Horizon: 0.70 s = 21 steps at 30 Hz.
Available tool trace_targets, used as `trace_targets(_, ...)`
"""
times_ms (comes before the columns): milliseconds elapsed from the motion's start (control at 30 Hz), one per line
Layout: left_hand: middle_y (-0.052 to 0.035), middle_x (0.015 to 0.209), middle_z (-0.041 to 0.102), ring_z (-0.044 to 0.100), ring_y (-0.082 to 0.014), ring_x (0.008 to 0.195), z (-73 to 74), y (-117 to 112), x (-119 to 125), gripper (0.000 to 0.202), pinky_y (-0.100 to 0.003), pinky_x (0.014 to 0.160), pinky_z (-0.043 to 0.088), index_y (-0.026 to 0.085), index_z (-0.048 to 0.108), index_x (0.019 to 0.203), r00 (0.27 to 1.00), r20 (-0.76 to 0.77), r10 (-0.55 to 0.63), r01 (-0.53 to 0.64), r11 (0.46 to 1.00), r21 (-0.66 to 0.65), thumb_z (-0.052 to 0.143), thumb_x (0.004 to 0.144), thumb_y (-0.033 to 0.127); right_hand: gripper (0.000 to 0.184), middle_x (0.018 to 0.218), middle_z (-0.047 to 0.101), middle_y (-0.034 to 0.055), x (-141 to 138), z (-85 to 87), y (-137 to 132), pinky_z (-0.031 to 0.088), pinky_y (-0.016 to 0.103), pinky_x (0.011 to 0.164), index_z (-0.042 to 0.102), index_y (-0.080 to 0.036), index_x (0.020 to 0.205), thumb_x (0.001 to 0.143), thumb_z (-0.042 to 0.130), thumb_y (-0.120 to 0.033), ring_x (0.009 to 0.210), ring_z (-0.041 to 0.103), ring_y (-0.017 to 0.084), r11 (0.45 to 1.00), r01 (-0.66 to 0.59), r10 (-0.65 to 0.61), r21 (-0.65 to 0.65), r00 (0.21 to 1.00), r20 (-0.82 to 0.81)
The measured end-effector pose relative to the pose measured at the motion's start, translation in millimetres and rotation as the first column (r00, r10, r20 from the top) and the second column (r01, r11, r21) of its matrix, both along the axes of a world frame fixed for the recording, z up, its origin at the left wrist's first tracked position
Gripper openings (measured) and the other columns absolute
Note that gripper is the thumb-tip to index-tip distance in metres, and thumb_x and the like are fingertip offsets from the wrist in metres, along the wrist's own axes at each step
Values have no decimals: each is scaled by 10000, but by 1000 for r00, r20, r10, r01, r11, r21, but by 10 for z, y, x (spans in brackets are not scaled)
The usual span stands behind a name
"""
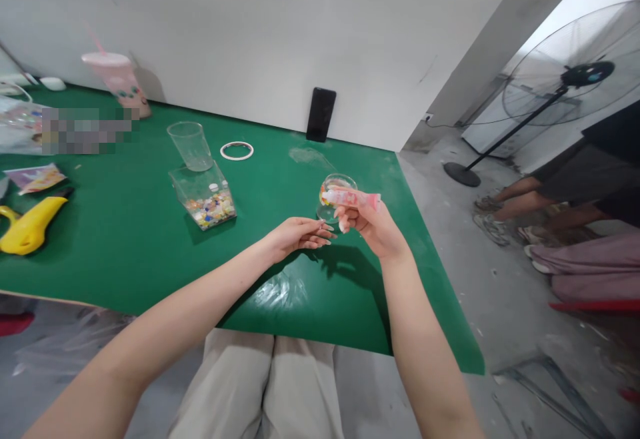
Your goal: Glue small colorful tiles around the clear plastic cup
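Note:
In my right hand [367, 222] is a small pink and clear squeeze tube [353, 197], held sideways with its white nozzle end pointing left. Behind the tube stands a clear round cup [341, 180] with colourful pieces on its left side; tube and fingers partly hide it. My left hand [303, 233] is just left of the cup's lower part. Its thumb and forefinger come together in a pinch, the other fingers reaching right; whatever sits between the fingertips is too small to name. A clear angular container [205, 195] holds many small colourful pieces to the left.
On the green table [280, 185] are a tilted clear cup [191, 145], a white ring [237, 151], a yellow glue gun-like tool [33, 225], a small packet [35, 177] and a pink tumbler [117, 82]. A black phone [321, 115] leans on the white board. Right stand a fan [565, 82] and people's legs.

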<state>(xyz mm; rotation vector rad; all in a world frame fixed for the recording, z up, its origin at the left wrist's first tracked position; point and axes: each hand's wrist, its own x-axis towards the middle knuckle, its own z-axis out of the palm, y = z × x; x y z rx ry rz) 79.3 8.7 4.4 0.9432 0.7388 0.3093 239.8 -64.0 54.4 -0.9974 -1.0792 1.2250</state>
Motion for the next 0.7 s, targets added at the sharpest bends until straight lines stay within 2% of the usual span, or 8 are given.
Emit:
trace_targets(133, -131, 991, 723, 660, -79, 688, -8, 8, 2, 212, -141, 615, 493, 97, 702, 867, 1000, -17, 6, -6, 1000, 7, 639, 837, 298, 491, 694, 635, 4, 2, 3, -7, 460, 233, 503, 668, -189, 1063, 728, 662, -549, 513, 515, 86, 999, 33, -34, 12, 999, 30)
trace_targets(333, -101, 845, 738, 629, -61, 580, 5, -27, 24, 228, -136, 541, 483, 106, 695, 798, 999, -51, 2, -2, 1000, 14, 639, 836, 323, 415, 586, 543, -32, 11, -37, 6, 417, 225, 461, 666, -197, 1042, 779, 624, -515, 472, 458, 79, 995, 90, -94, 44, 991, 92)
trace_targets(467, -91, 823, 736, 625, -51, 568, 25, -41, 30, 196, -123, 529, 477, 105, 696, 798, 999, -41, 19, -19, 1000, -15, 632, 844, 284, 417, 566, 519, -36, 7, -40, 18, 391, 220, 436, 668, -195, 1020, 778, 615, -531, 460, 440, 79, 992, 116, -120, 44, 989, 91)
trace_targets(600, -93, 850, 738, 663, -67, 662, 33, -44, 21, 170, -120, 581, 494, 107, 704, 853, 1000, 8, 26, -25, 998, -62, 606, 864, 244, 384, 550, 517, -38, 2, -46, 35, 387, 210, 437, 679, -184, 968, 779, 628, -514, 455, 436, 71, 991, 135, -136, 27, 988, 74)
trace_targets(700, -108, 925, 736, 681, -86, 745, 22, -47, 18, 214, -129, 636, 508, 101, 708, 893, 1000, 17, 19, -17, 995, -96, 582, 880, 273, 402, 563, 534, -31, -5, -55, 48, 404, 214, 450, 680, -168, 947, 787, 610, -530, 462, 448, 72, 987, 160, -158, -9, 982, 105)
